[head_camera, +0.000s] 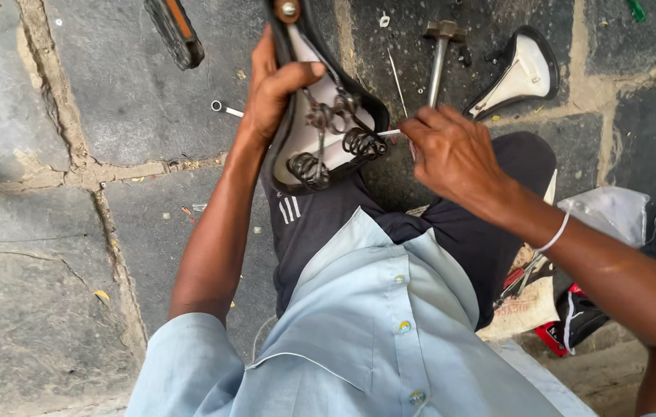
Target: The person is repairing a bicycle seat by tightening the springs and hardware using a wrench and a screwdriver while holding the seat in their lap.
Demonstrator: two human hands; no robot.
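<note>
My left hand grips an upturned black bicycle saddle by its side, showing the white underside and rusty coil springs. The saddle rests over my knee. My right hand pinches a thin metal tool at the saddle's right edge, by the springs. A white band circles my right wrist.
On the stone floor lie a second upturned saddle, a seat post, a small spanner, a pedal and small loose parts. A plastic bag and a red-black bag sit at the right.
</note>
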